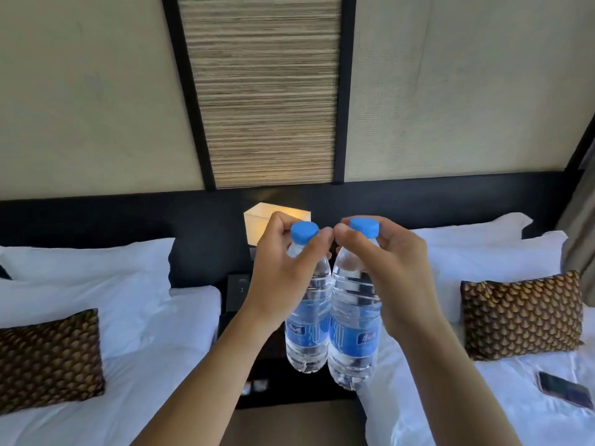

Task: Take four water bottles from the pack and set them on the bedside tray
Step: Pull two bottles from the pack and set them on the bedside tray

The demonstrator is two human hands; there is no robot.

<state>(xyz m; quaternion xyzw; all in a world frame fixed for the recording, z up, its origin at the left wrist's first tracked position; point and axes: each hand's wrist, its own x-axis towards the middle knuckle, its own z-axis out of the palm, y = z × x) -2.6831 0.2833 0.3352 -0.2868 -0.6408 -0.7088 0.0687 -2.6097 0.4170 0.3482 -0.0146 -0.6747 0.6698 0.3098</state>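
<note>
Two clear water bottles with blue caps and blue labels hang side by side in the air, touching each other. My left hand (283, 268) grips the neck of the left bottle (307, 333). My right hand (383, 272) grips the neck of the right bottle (352, 342). Both bottles are above the dark bedside table (254, 365) that stands between two beds. The bottles and my arms hide most of the table top, so I cannot make out a tray. The pack is not in view.
A white bed with a brown patterned cushion (48, 358) lies on the left, another bed with a like cushion (521, 313) on the right. A dark phone (565, 389) rests on the right bed. A lit cube lamp (257, 222) stands at the back by the dark headboard.
</note>
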